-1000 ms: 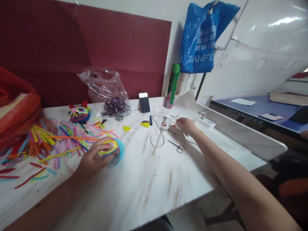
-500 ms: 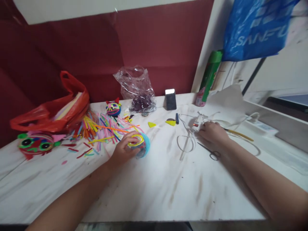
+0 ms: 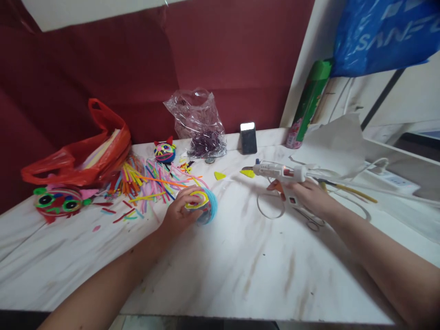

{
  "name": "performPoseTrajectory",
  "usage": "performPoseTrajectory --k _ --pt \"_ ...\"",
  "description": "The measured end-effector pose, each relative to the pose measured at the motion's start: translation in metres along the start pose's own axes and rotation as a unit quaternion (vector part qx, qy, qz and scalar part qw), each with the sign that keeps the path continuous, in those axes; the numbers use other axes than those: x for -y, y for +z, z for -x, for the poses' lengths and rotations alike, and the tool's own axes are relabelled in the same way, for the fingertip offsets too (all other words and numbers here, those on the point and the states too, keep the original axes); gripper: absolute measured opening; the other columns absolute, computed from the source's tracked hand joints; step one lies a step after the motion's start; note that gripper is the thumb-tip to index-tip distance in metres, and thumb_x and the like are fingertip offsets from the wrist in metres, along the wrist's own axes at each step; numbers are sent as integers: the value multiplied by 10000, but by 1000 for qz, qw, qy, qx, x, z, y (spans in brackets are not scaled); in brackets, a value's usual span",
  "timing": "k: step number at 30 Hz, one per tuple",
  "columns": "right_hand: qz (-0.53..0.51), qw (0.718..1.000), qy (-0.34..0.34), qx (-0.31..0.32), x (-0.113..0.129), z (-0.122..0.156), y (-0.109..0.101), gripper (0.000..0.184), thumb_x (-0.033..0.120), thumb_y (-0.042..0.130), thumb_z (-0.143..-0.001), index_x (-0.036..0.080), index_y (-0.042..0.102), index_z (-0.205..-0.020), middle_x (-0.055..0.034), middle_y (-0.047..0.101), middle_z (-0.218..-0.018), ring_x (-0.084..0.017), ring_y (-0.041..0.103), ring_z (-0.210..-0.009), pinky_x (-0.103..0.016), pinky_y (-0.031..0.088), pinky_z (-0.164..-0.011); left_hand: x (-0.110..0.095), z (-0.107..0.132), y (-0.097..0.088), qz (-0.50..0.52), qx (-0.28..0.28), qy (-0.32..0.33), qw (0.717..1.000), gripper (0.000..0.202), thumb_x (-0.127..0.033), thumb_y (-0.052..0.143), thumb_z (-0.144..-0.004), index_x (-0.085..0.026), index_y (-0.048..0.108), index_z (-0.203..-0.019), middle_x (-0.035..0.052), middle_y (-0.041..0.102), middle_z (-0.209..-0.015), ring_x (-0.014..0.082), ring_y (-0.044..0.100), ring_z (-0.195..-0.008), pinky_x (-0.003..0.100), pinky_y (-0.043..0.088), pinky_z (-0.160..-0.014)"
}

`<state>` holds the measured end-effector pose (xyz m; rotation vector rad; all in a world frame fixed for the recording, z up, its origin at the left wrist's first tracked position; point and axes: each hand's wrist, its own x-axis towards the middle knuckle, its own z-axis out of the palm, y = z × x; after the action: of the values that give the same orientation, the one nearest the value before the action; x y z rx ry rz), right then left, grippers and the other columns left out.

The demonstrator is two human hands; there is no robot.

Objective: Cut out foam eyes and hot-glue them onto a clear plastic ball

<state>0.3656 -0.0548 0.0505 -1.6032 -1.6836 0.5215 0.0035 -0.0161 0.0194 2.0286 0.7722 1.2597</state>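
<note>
Blue-wound ball (image 3: pixel 212 208): appears to rest on the table (image 3: pixel 206 279), left of the middle and well in from the near edge; a yellow-and-white ring shows on it.
Left hand (image 3: pixel 182 207): fingers curled around the ball from the left.
Glue gun (image 3: pixel 273 170): held above the table, barrel roughly level, trigger side toward the ball.
Right hand (image 3: pixel 307 195): fingers wrapped about the grip.
Good handling: likely best with the ball gripped firmly, fingertips well clear of the nozzle, which may be hot, and glue pressed out sparingly.
Pale cord (image 3: pixel 271 218): looped by the scissors (image 3: pixel 313 223); could snag, so slack would help.
Yellow pieces (image 3: pixel 219 175): flat, toward the back edge.
Left end: pipe cleaners (image 3: pixel 146 183), a red bag (image 3: pixel 106 146) and a big-eyed ball (image 3: pixel 58 205) near the back left corner.
Back edge: small eared ball (image 3: pixel 164 151), clear bag (image 3: pixel 206 133), dark phone-like object (image 3: pixel 248 141); spray can (image 3: pixel 311 103) farther right.
Room: maroon sheet (image 3: pixel 240 59) behind the table; blue bag (image 3: pixel 385 41) above its right end.
</note>
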Motion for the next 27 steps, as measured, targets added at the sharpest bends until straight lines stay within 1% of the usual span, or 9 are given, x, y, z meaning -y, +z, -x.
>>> performPoseTrajectory --k 3,7,12,15,17,18,22,25,27 --pt "-116 985 -7 125 21 10 13 396 377 382 -867 166 711 -929 -59 666 -756 -170 567 -630 -266 460 -578 -2 0 0 5 -8 -17 1000 203 -320 703 -777 -232 645 -951 111 581 -1281 268 492 -1267 442 518 -936" --pt "-200 957 -23 209 47 18 33 364 377 397 -862 167 691 -910 -30 596 -685 -145 516 -579 -246 422 -529 -2 -1 -3 0 -6 -11 1000 193 -328 705 -780 -235 661 -944 100 597 -1266 258 537 -1217 456 481 -981" --pt "-224 948 -20 224 66 23 51 363 366 385 -857 155 676 -909 -30 559 -694 -142 493 -600 -239 397 -527 1 -1 -3 0 -16 6 1000 141 -290 690 -797 -240 675 -928 88 614 -1256 244 566 -1173 414 523 -895" --pt "-221 950 -8 221 65 28 55 368 367 384 -866 139 665 -938 -37 558 -733 -143 488 -625 -246 402 -566 3 1 -3 12 -26 -9 1000 136 -288 681 -804 -240 672 -931 83 624 -1248 225 621 -1067 309 553 -681" --pt "-221 949 -4 224 62 31 55 372 371 378 -877 140 663 -938 -42 556 -753 -148 491 -646 -251 404 -583 5 2 -4 26 -27 -27 999 137 -283 658 -822 -240 665 -952 84 612 -1263 212 640 -1010 238 503 -529" --pt "-220 949 -7 224 62 32 55 370 372 378 -879 143 664 -929 -42 553 -760 -149 492 -655 -252 404 -588 6 2 -4 31 -27 -30 999 138 -280 648 -831 -240 662 -961 85 608 -1267 213 638 -1015 220 482 -497" --pt "-209 950 -20 234 63 34 53 346 360 384 -861 150 659 -872 -31 529 -734 -139 466 -625 -249 383 -562 13 4 -5 40 -28 -30 998 151 -270 636 -843 -237 651 -990 87 604 -1274 213 628 -1034 225 498 -535" --pt "-196 951 -18 241 65 35 53 313 325 388 -850 153 650 -856 -23 521 -712 -130 451 -601 -244 371 -544 17 6 -5 44 -17 -40 998 175 -279 625 -851 -250 633 -1024 84 580 -1312 192 647 -953 212 476 -489" --pt "-186 953 -18 237 64 35 54 308 313 383 -852 153 647 -847 -23 525 -710 -129 456 -599 -245 375 -548 17 6 -3 49 -10 -40 998 170 -290 610 -860 -250 623 -1025 90 560 -1333 205 638 -985 197 456 -453"
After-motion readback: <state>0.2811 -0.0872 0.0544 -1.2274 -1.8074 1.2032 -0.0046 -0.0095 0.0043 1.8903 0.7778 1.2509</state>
